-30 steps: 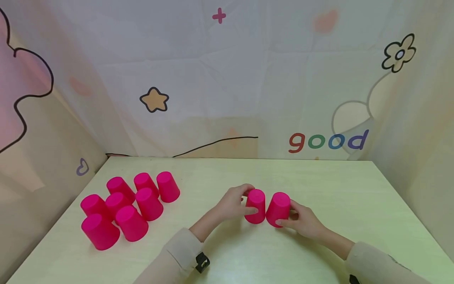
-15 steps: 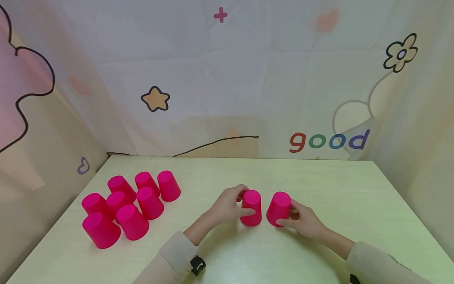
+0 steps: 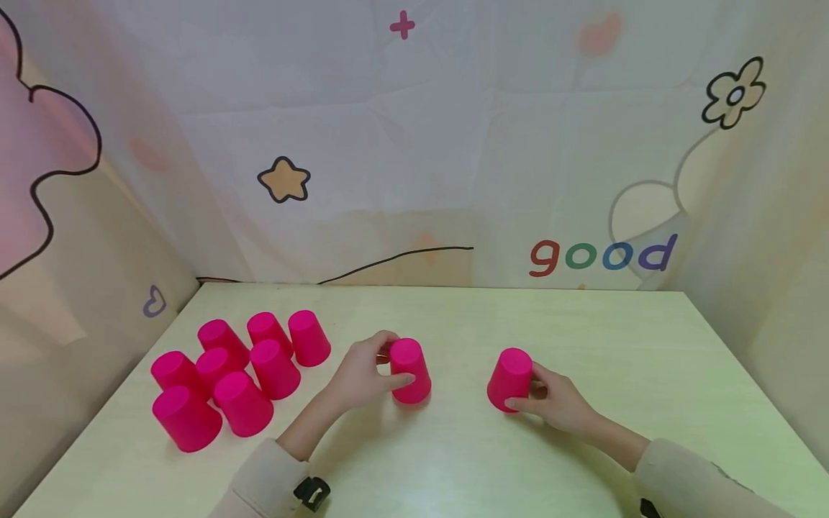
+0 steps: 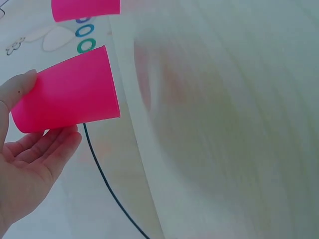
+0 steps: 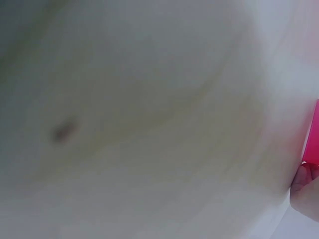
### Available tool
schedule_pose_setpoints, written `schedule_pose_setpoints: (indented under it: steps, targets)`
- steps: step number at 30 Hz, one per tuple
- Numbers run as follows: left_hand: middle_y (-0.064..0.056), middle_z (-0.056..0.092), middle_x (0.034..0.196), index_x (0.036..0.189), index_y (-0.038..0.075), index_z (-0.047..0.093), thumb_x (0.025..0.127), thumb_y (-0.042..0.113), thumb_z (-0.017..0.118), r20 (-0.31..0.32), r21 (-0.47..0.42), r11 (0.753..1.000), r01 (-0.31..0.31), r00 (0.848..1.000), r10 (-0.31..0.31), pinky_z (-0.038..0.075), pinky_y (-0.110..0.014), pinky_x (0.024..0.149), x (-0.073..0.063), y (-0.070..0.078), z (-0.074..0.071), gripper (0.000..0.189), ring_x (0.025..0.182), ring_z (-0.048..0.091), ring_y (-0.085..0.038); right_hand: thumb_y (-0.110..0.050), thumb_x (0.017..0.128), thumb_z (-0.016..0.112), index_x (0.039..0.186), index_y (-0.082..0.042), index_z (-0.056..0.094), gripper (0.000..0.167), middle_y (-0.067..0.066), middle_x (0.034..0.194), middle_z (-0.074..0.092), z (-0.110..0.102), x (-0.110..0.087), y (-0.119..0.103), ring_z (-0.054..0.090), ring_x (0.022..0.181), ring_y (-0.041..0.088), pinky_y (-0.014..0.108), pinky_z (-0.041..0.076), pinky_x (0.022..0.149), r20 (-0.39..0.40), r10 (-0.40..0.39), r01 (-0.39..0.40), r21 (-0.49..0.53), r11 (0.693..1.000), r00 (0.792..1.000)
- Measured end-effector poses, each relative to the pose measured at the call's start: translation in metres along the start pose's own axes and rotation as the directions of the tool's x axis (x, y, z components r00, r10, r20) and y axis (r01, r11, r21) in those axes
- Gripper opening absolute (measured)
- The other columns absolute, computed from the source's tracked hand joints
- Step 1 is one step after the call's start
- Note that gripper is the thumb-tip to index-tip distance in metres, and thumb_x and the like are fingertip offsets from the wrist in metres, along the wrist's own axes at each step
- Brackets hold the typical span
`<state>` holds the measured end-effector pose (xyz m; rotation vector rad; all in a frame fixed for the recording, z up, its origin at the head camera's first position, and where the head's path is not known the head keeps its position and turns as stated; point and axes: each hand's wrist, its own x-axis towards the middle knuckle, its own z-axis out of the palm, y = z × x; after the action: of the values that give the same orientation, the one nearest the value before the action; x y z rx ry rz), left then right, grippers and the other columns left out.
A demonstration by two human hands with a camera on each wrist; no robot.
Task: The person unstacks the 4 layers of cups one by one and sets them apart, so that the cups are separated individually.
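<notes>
My left hand [image 3: 361, 375] grips a pink cup [image 3: 411, 370] that is upside down, near the middle of the table. In the left wrist view the thumb lies on one side of this cup [image 4: 70, 92] and the fingers [image 4: 55, 149] on the other; whether its rim touches the table I cannot tell. Further right, my right hand [image 3: 562, 404] holds a second upside-down pink cup [image 3: 510, 381] from its right side. A gap separates the two cups. The right wrist view catches only a sliver of the right cup [image 5: 313, 139] at its edge.
Several more upside-down pink cups [image 3: 275, 370] stand close together on the left of the pale table [image 3: 440, 475]. A printed cloth [image 3: 363, 144] hangs behind the table and along both sides.
My left hand has moved left with its cup, away from the right one. The two cups, nearly touching before, are now well apart. My right hand and its cup have stayed in place.
</notes>
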<state>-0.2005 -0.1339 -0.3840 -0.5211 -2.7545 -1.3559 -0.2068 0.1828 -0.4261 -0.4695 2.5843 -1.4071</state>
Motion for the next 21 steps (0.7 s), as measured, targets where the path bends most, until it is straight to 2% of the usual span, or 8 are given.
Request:
schedule_pose_setpoints:
  steps: [4, 10, 16, 21]
  targets:
    - [0.0, 0.06, 0.1, 0.111, 0.007, 0.053, 0.07, 0.016, 0.078, -0.056, 0.007, 0.998, 0.058, 0.997, -0.058, 0.051, -0.04, 0.079, -0.012, -0.011, -0.016, 0.049, 0.092, 0.059, -0.02, -0.024, 0.076, 0.074, 0.124, -0.003, 0.047, 0.059, 0.012, 0.112, 0.058, 0.001, 0.0, -0.001, 0.057, 0.095, 0.025, 0.031, 0.049, 0.075, 0.002, 0.003, -0.003, 0.002, 1.0, 1.0]
    - [-0.003, 0.059, 0.101, 0.114, 0.004, 0.052, 0.069, 0.02, 0.079, -0.118, 0.002, 0.989, 0.149, 0.982, -0.147, 0.051, -0.038, 0.079, -0.031, -0.028, -0.037, 0.054, 0.091, 0.059, -0.02, -0.024, 0.076, 0.074, 0.125, -0.004, 0.047, 0.06, 0.012, 0.113, 0.057, 0.001, 0.001, 0.003, 0.057, 0.095, 0.025, 0.033, 0.049, 0.075, 0.0, 0.009, -0.009, 0.0, 1.0, 1.0]
    - [-0.006, 0.058, 0.101, 0.112, 0.004, 0.051, 0.07, 0.021, 0.079, -0.163, 0.009, 0.982, 0.191, 0.969, -0.187, 0.051, -0.037, 0.079, -0.05, -0.039, -0.053, 0.053, 0.089, 0.058, -0.021, -0.025, 0.076, 0.074, 0.126, -0.004, 0.047, 0.06, 0.012, 0.114, 0.057, 0.001, 0.001, 0.003, 0.056, 0.096, 0.025, 0.033, 0.049, 0.075, 0.0, 0.011, -0.011, -0.005, 1.0, 1.0]
    - [-0.007, 0.057, 0.104, 0.114, 0.004, 0.049, 0.072, 0.025, 0.078, -0.199, 0.082, 0.969, 0.233, 0.957, -0.213, 0.051, -0.036, 0.078, -0.065, -0.045, -0.067, 0.055, 0.09, 0.057, -0.022, -0.026, 0.076, 0.074, 0.125, -0.004, 0.047, 0.06, 0.012, 0.113, 0.057, 0.001, 0.001, 0.001, 0.056, 0.095, 0.024, 0.03, 0.049, 0.074, 0.005, 0.008, -0.008, -0.007, 1.0, 1.0]
